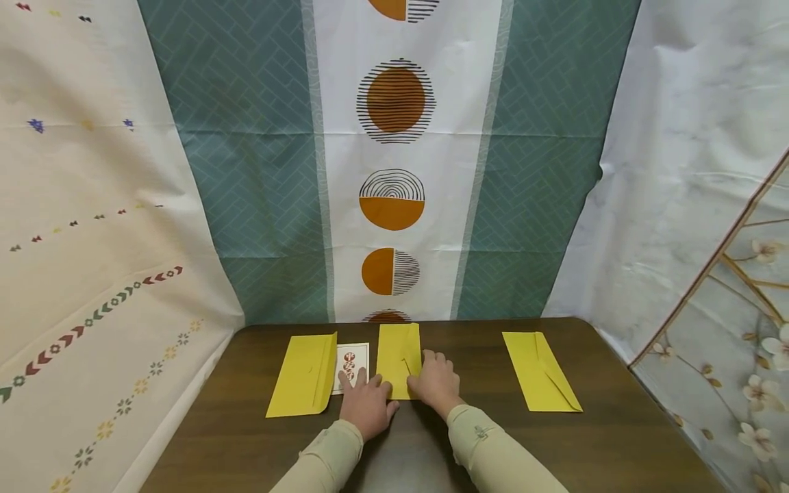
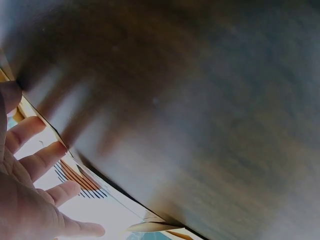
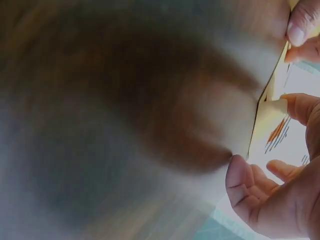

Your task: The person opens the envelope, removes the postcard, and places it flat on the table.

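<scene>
A yellow envelope point(image 1: 392, 363) lies upright before me, its pointed flap along the right side standing slightly up. My left hand point(image 1: 366, 405) rests fingers spread between this envelope and a white card point(image 1: 353, 359) with red print, its fingertips over the card's lower part. The left thumb is at the envelope's lower left edge. At the envelope's right side, my right hand point(image 1: 439, 383) touches the flap point(image 3: 274, 106) with the thumb, while its other fingertips rest on the table alongside. No pinch on the envelope is plain.
Another yellow envelope point(image 1: 298, 376) lies to the left, its right edge beside the card. A third yellow envelope point(image 1: 542, 372) lies further right. All rest on a dark wooden table point(image 1: 616, 424); patterned cloths point(image 1: 265, 205) hang behind and at the sides.
</scene>
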Action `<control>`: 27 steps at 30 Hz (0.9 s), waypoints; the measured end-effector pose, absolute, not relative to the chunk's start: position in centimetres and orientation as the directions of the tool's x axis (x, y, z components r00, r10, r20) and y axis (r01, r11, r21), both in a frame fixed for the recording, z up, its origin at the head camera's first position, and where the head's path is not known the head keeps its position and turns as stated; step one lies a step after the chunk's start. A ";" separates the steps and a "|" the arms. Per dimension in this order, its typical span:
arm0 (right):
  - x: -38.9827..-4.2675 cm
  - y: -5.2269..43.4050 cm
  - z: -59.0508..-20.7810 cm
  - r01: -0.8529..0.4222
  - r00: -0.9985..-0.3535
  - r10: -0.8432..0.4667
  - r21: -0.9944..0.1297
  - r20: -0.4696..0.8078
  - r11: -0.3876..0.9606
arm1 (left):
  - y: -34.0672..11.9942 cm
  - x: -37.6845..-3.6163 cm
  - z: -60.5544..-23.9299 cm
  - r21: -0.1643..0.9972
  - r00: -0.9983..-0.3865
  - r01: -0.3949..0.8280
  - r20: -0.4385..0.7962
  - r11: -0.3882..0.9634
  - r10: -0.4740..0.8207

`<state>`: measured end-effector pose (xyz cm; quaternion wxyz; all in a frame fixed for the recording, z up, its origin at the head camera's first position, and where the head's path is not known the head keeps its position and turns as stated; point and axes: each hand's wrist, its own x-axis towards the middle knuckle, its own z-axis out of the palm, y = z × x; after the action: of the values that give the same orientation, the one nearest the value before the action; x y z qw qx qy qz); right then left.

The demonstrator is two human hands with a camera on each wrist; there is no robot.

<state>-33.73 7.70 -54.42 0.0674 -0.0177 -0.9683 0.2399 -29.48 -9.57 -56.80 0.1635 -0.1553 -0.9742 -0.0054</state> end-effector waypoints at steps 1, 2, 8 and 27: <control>-33.7 7.9 -54.3 0.001 -0.991 0.065 -0.472 0.119 0.882 | -9.6 -29.4 -56.7 -0.040 -0.900 0.305 0.316 0.952 0.301; -33.7 8.3 -54.1 0.001 -0.991 0.066 -0.479 0.119 0.878 | -9.6 -29.4 -56.6 -0.041 -0.900 0.305 0.315 0.951 0.302; -33.9 10.6 -54.1 -0.026 -0.990 0.049 -0.504 0.134 0.863 | -9.5 -29.5 -56.8 -0.021 -0.902 0.307 0.312 0.952 0.298; -33.6 13.5 -54.8 -0.113 -0.994 -0.111 -0.261 0.022 0.959 | -6.7 -31.0 -55.5 0.016 -0.916 0.256 0.322 0.967 0.237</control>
<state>-33.64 13.53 -54.81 0.0036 0.0568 -0.9896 0.1323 -30.97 -6.73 -55.52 0.1609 -0.1261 -0.9785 -0.0291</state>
